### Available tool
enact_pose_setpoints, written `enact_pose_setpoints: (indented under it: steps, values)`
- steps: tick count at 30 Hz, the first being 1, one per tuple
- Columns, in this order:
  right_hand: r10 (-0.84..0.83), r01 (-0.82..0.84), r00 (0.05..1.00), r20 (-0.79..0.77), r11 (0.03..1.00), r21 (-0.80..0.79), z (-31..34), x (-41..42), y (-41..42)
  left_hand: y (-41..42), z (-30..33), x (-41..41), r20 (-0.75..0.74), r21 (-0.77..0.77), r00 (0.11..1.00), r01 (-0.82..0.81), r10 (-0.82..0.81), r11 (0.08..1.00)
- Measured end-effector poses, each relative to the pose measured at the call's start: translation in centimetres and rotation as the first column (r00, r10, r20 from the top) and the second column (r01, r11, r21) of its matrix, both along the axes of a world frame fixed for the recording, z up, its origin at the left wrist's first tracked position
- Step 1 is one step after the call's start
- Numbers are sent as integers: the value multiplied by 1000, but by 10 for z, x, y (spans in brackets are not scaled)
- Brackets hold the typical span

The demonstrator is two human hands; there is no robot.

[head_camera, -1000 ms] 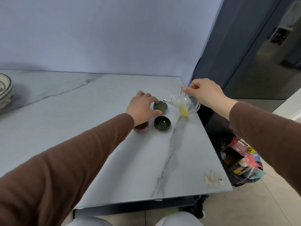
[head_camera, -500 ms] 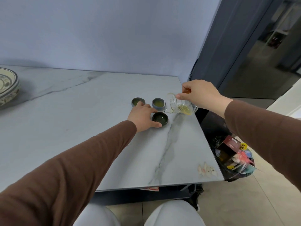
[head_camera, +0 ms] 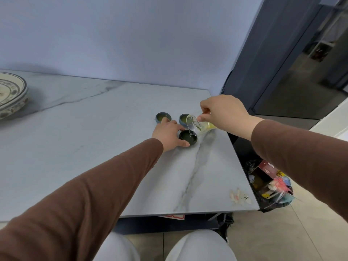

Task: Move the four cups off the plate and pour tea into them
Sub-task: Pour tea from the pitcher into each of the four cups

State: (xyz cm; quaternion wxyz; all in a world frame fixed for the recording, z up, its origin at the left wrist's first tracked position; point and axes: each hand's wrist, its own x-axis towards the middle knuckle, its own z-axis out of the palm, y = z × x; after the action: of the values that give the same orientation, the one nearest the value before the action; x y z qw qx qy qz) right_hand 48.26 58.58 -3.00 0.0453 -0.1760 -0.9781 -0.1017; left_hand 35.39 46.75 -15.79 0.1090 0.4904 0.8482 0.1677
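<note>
Three small cups show on the marble table (head_camera: 94, 147). A blue cup (head_camera: 163, 116) and a second blue cup (head_camera: 183, 118) at the back hold yellow-green tea. In front stands a dark green cup (head_camera: 188, 137). My left hand (head_camera: 168, 133) rests beside the dark green cup, thumb and fingers against its left side. My right hand (head_camera: 224, 113) grips a clear glass pitcher (head_camera: 197, 126), tipped with its spout over the dark green cup; yellow tea lies in it. A fourth cup is hidden under my left hand.
A patterned plate (head_camera: 11, 95) sits at the table's far left edge. The table's right edge runs just past the pitcher. A black bag full of rubbish (head_camera: 269, 183) stands on the floor to the right. My knees show below the front edge.
The pitcher moved from the back blue cup down to the dark green cup and tipped further. My left hand slid from the back cup to the dark green one, uncovering the left blue cup.
</note>
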Motion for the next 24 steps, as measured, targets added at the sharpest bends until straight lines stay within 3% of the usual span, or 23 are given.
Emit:
enact_pose_setpoints:
  steps: [7,24]
  values:
    - [69,-73,997,32,989,126,1,-1,-14,1,1,0,-8,-8,1000,-1,1,1000]
    - [191,-189,981,20,946,262,4,6,-34,1,3,1,-24,-30,1000,-1,0,1000]
